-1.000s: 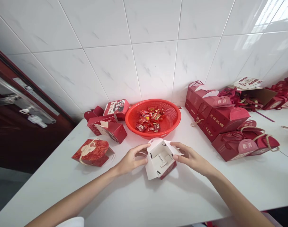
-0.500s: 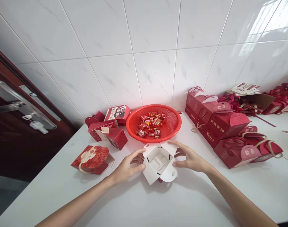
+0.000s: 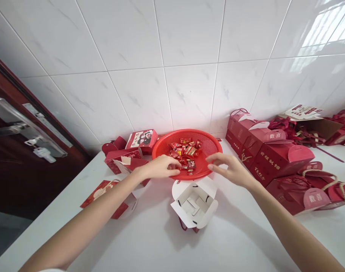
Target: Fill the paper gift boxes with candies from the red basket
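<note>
**Gift box (image 3: 194,204) opened, no candy seen inside**

Its flaps are spread, not closed; it is set on the near side, between both hands. Wrapped candies (image 3: 190,151) are left in the red basket (image 3: 201,163), beside the left fingertips. Left hand (image 3: 163,167): half-open, no hold seen, contact can't be told. Right hand (image 3: 227,168): half-open, nothing held.

The basket (image 3: 200,166) is shiny plastic, the wrappers (image 3: 190,151) glossy, the open box (image 3: 193,206) smooth paperboard — the wall tiles (image 3: 190,98) polished.
</note>
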Available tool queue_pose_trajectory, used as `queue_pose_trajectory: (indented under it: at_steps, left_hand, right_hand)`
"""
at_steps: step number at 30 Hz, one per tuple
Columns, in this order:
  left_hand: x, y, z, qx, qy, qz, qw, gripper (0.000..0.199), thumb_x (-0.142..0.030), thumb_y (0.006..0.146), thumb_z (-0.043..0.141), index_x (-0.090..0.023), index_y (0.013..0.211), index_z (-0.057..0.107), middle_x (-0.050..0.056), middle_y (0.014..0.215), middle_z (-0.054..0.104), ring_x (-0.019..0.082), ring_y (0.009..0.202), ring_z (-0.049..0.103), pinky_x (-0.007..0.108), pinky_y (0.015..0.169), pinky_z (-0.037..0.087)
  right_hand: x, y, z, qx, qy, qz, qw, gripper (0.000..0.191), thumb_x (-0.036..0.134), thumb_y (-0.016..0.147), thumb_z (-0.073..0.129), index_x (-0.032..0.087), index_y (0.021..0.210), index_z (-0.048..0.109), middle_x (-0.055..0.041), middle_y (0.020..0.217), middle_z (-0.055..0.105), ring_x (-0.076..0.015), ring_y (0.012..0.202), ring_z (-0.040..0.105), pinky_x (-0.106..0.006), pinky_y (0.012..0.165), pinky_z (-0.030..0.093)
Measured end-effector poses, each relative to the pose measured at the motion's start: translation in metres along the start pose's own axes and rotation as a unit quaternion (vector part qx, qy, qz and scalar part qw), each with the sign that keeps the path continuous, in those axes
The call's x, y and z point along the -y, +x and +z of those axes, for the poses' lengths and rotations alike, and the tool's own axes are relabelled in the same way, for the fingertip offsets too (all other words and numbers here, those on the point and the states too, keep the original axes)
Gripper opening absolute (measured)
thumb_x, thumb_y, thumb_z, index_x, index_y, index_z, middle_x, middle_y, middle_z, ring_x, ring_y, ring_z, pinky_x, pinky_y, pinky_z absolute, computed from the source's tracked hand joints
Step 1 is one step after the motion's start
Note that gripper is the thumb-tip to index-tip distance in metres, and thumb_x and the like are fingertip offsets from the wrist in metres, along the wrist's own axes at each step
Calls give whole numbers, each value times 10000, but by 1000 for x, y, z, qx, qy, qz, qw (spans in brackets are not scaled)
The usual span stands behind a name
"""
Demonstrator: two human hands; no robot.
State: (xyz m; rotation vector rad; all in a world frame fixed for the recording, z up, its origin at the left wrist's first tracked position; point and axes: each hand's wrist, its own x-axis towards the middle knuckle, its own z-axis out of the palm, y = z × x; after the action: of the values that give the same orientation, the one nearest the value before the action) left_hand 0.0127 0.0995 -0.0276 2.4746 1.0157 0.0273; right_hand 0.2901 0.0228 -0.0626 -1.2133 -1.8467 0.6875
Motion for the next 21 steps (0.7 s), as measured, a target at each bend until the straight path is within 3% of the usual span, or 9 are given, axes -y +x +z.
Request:
queue_pose_trajectory:
  at_steps: [3,8,12,17,21]
  left_hand:
    - [11,38,-5,130,135,-110,976,358,-465,804,633,-219,1030,759,90,999,763,277,927,688,303,776,504]
    - [18,82,12,169,201,-182,948,442,-395,515,860,-198,899,761,130,1015,760,325,935,691,321,781,534]
    - [26,102,18,94,195,-156,964,329,-311,599,826,-171,886,747,134,966,758,316,876,708,324,740,546]
    - [41,128,7,-32,159,-92,982,303,-257,888,559,-233,1166,677,78,1166,722,245,1068,676,292,878,515]
    - [45,154,10,-43,147,-67,986,358,-372,935,529,-234,1241,655,90,1267,675,260,1179,624,316,957,488]
  right_hand:
    - [-16,39,6,-34,-4,-8,999,206,367,859,623,194,944,696,-60,1006,736,-201,851,679,-340,798,548]
    - [-46,86,18,-59,-11,49,997,86,215,804,645,187,864,700,-52,997,743,-199,878,677,-324,819,519]
    - [-58,97,20,-57,9,69,996,84,215,798,660,190,858,712,-45,980,745,-192,859,675,-313,801,511]
    - [-58,99,19,-40,55,106,992,71,219,783,677,171,826,709,-44,878,736,-184,819,671,-290,754,508]
    - [-58,102,22,-44,72,127,988,65,212,801,662,166,827,701,-42,840,731,-174,798,670,-274,739,503]
